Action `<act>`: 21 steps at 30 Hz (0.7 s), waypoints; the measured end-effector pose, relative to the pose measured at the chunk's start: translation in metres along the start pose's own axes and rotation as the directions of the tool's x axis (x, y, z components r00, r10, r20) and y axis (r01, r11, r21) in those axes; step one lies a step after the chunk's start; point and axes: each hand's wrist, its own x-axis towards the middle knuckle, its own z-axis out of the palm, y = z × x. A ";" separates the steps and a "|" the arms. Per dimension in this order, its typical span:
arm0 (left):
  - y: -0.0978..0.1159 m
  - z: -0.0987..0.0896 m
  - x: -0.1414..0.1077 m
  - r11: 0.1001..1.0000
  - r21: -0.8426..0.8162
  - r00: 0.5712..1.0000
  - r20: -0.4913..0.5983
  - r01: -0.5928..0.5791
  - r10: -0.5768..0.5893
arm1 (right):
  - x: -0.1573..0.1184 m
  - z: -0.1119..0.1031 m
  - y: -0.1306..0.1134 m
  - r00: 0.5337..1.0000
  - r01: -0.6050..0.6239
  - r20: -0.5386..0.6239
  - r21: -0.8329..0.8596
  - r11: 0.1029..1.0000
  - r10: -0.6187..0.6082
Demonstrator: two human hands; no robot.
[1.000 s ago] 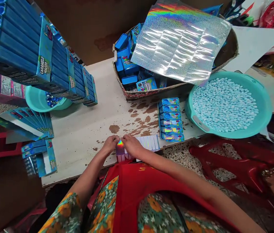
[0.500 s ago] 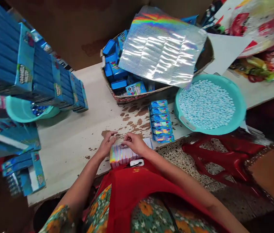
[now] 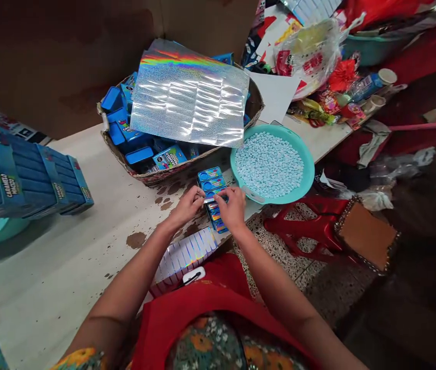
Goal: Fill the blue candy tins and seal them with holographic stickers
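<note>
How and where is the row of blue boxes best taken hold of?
Likely across the far end of the row of blue boxes, from above: it is long and straight, with that end uncovered, while the left hand and right hand are at its middle. The teal bowl leaves little room on the right.

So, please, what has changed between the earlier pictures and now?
The left hand and right hand have moved right, from the striped sheet to above the row of boxes; a small strip now shows held between their fingertips. The row, the basket and the bowl stayed in place.
</note>
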 end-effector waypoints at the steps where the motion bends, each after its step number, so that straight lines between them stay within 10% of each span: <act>1: -0.003 0.002 0.008 1.000 0.025 1.000 -0.006 -0.011 0.011 | 0.006 0.002 0.003 1.000 -0.022 -0.004 -0.016 1.000 0.022; 9: -0.027 0.028 0.019 0.995 -0.096 0.989 -0.147 0.009 -0.024 | 0.015 0.019 0.013 0.992 -0.099 -0.073 0.024 0.995 0.100; 14: -0.031 0.034 0.023 0.953 -0.088 0.951 -0.083 0.289 -0.296 | 0.012 0.020 0.009 0.990 -0.133 -0.058 -0.052 0.990 0.130; 21: -0.057 -0.003 -0.015 0.941 0.062 0.935 -0.157 0.332 -0.319 | 0.014 0.023 0.017 0.992 -0.091 -0.091 -0.025 0.996 0.088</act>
